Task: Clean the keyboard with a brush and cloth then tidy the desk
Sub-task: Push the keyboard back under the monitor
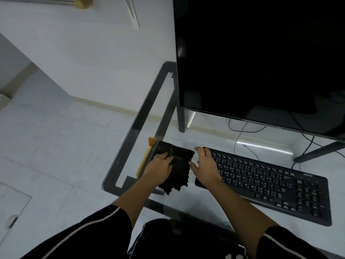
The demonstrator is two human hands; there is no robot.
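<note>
One brush (146, 159), one keyboard (270, 182), one cloth (180, 167) — left hand (162, 167) flat on it, right hand (205, 166), fingers spread.

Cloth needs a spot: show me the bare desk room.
Bare glass lies between keyboard and monitor, and behind the cloth toward the far left corner. Crowded: the near left, where brush, cloth, left hand and right hand bunch at the keyboard's end.
</note>
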